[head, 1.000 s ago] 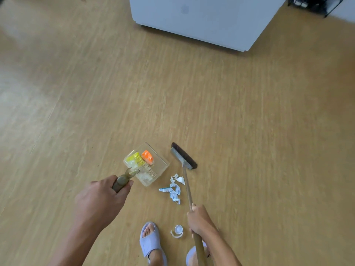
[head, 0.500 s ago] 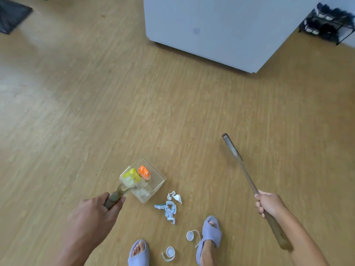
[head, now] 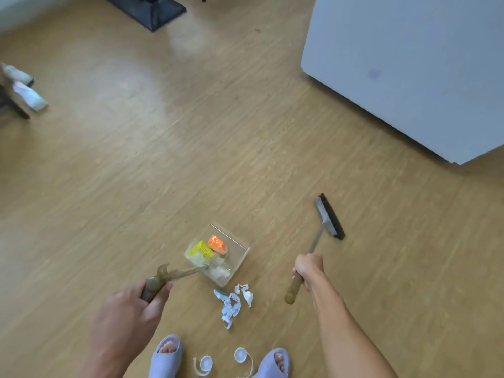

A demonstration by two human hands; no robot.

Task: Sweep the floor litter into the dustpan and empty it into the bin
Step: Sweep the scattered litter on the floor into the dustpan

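Litter [head: 234, 302] was still left on the wooden floor [head: 191, 159], just white and pale blue paper scraps, right beside the near corner of the clear dustpan [head: 218, 253]. An orange piece [head: 216, 244], a yellow piece [head: 199, 248] and some whitish bits [head: 218, 273] were already held inside the pan. Its handle was gripped by the left hand [head: 128, 315], fingers wrapped tight around it. The broom [head: 319, 236] was held by the right hand [head: 308, 268], fingers closed round the stick, brush head kept well off to the right of the pan. Two white bottle-cap rings [head: 203, 364] were seen between the lilac slippers [head: 165, 356]. A big white cabinet [head: 409, 64] was parked upper right, and a dark base [head: 147, 9] up top.
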